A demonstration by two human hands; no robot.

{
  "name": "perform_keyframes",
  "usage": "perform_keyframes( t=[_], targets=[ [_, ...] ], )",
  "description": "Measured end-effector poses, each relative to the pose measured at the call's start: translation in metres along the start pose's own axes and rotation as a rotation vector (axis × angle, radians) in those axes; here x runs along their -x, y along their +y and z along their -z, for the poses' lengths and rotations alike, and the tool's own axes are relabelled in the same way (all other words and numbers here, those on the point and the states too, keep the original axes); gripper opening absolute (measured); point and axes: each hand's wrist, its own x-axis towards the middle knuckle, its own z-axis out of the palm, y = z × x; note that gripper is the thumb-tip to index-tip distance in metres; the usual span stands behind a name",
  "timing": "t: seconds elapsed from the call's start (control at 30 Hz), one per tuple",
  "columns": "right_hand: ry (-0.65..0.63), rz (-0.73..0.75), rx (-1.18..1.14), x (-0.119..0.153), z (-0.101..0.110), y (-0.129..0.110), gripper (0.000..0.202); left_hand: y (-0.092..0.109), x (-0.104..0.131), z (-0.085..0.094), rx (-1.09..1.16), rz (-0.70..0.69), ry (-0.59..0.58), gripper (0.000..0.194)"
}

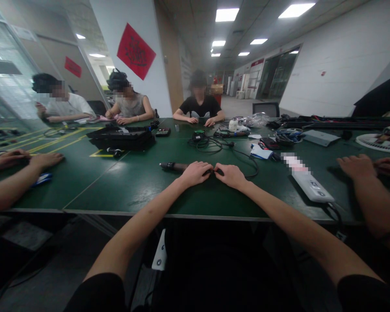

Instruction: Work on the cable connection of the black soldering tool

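Observation:
Near the middle of the green table [143,190], my left hand [196,173] and my right hand [230,175] almost meet at the fingertips. Both are closed in a pinch on something small and dark between them, too small to make out. Just left of my left hand lies a dark cylindrical tool [173,166], partly hidden behind it. A black cable [254,164] loops over the table beyond my right hand and runs back to a coil [208,145].
A black tray [121,138] stands back left, a white power strip [312,184] to the right. Cables and small parts lie along the back right. Other people's arms [6,186] rest at both sides; three people sit across the table.

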Motion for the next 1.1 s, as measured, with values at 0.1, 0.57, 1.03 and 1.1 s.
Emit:
perform_keyframes(
  t=[0.1,0.57,1.03,1.1],
  targets=[
    [-0.004,-0.004,-0.007,0.0000,0.0007,-0.0006,0.023,0.0001,0.0001,0.0009,-0.007,0.033,-0.004,0.021],
    [0.005,0.011,-0.011,-0.0004,0.0002,-0.0002,0.022,-0.0008,0.0006,0.0024,0.032,-0.008,-0.029,0.023],
    [-0.001,0.003,-0.017,-0.0003,0.0020,-0.0019,0.021,-0.0006,0.0000,0.0005,0.023,0.046,-0.007,0.022],
    [-0.005,0.002,-0.013,-0.0002,0.0021,-0.0020,0.022,-0.0002,0.0003,0.0010,0.023,0.017,-0.013,0.024]
  ],
)
